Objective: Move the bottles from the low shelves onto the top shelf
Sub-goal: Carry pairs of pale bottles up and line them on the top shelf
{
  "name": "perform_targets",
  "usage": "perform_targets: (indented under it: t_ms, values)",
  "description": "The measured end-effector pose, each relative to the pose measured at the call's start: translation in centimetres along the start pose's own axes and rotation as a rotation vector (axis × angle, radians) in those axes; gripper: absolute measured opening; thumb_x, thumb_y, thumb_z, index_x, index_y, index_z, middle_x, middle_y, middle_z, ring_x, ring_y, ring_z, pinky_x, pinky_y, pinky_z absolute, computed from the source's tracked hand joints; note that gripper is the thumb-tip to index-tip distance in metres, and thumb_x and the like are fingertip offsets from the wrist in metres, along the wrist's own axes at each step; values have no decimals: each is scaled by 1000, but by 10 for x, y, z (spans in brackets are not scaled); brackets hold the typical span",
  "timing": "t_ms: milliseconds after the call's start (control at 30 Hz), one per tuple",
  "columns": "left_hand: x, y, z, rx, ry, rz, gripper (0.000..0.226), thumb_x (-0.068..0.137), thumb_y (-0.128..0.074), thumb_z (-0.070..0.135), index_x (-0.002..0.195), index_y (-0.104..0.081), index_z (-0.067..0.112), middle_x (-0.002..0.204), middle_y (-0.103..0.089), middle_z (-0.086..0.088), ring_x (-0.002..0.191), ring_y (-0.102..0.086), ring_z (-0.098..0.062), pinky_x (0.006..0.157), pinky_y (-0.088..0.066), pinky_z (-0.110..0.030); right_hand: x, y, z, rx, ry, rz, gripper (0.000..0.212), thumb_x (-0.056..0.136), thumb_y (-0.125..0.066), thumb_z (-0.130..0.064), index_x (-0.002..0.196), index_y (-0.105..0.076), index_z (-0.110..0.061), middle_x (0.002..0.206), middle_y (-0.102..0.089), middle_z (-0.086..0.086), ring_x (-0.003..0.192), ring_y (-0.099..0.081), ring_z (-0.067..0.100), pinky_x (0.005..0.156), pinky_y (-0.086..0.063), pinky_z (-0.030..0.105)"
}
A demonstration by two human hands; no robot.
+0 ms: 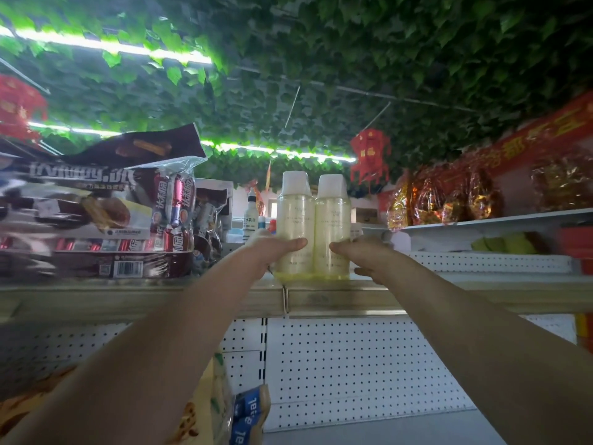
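Green leaf foliage covers the ceiling, from 9 o'clock across to 3 o'clock in the upper half of the view, with light strips running through it. White pegboard backing fills the 6 o'clock zone under the top shelf, whose pale front edge crosses the view from 9 to 3 o'clock.

At 9 o'clock, a stack of wrapped snack boxes sits on the top shelf. At 3 o'clock, a second, higher shelf carries red-and-gold foil packs. A red lantern hangs at 1 o'clock from centre.

Two pale yellow bottles with white caps stand upright at centre, touching side by side, bases on the front lip of the top shelf.

My left hand grasps the left bottle: the thumb lies across its front, the fingers wrap behind. My right hand grasps the right bottle in the same manner, thumb on the front face.

A small white bottle with a blue cap stands farther back on the shelf, at 10 o'clock from the pair, apart from them.
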State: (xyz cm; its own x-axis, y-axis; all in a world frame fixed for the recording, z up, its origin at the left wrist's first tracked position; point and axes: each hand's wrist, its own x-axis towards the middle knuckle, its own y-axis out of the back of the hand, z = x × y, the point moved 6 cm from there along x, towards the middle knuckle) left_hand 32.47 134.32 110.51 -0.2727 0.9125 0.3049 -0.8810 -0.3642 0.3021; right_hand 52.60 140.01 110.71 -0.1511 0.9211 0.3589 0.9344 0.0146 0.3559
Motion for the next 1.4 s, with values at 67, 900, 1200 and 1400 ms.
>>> perform_targets:
  t_ms: [67,900,1200,1400]
  values:
    - [-15,7,6,-16,-21,76,86,76,-82,47,144,-45,7,145,-50,-10,131,-50,-30,110,-40,-42,-14,4,-7,-4,44,10,23,97,-68,-30,116,-57,-22,100,-61,-6,94,-59,11,103,-51,41]
    - [-277,-57,-110,-200,268,237,79,83,-76,50,139,-51,1,131,-60,-12,112,-59,-23,90,-53,-34,-233,-28,113,148,-185,-343,62,90,-77,-35,138,-55,-2,134,-58,12,117,-59,26,96,-55,40]
    - [-389,-93,-241,-192,567,238,44,86,-73,47,112,-68,12,105,-67,-9,85,-61,-20,71,-51,-32,-345,-77,228,152,-464,-476,51,91,-76,-29,129,-58,0,130,-59,14,120,-59,29,100,-53,45]
    - [-440,-99,-324,-258,716,214,48,85,-77,40,119,-61,10,107,-62,-6,98,-58,-22,92,-50,-41,-398,-114,288,108,-618,-534,44,93,-74,-27,125,-59,-1,128,-60,13,117,-60,27,98,-54,41]
